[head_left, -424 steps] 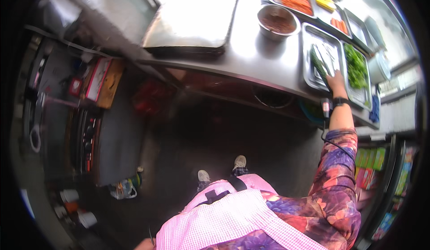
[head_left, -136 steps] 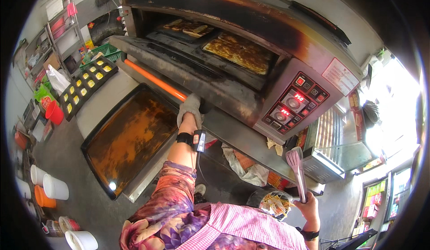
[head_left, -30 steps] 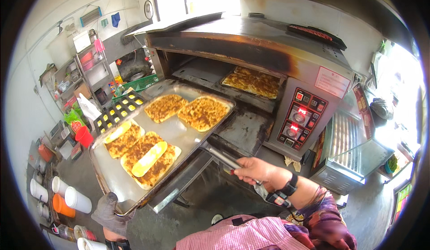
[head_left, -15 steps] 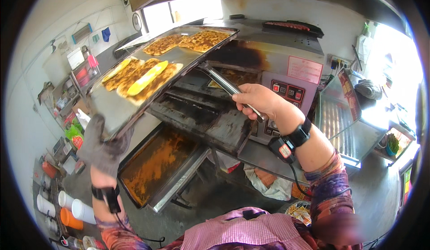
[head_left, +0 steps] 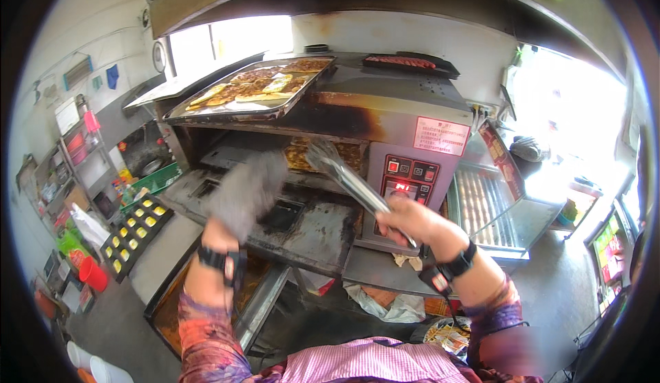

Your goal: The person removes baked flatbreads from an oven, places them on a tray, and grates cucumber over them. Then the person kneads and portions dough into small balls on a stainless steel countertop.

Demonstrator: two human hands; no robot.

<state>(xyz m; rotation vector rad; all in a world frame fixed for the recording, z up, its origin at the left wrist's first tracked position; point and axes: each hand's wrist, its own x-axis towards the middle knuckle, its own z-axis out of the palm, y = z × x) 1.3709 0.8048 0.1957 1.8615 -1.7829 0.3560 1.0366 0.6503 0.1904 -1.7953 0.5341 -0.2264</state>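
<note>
My right hand (head_left: 411,219) is closed round the handle end of metal tongs (head_left: 357,187), whose head points up and left at the oven mouth. My left hand (head_left: 249,187), in a grey glove, is over the lowered oven door (head_left: 313,235); motion smears its fingers. Inside the oven (head_left: 440,142), behind the tongs, lies a browned flatbread (head_left: 323,155), partly hidden. On the oven's top rests a metal tray (head_left: 278,110) bearing several browned flatbreads (head_left: 265,84), some with a yellow-white strip on them.
A dark tray of meat (head_left: 409,63) lies on the oven top's far right. A glass display case (head_left: 485,204) stands right of the oven. Below the door is an oily tray (head_left: 172,314). At left are a mould pan with yellow fillings (head_left: 134,235) and a red bucket (head_left: 93,273).
The tray of flatbreads was in my left hand, and now rests on the oven's top, let go. My left hand has moved right to the oven mouth. The tongs remain in my right hand.
</note>
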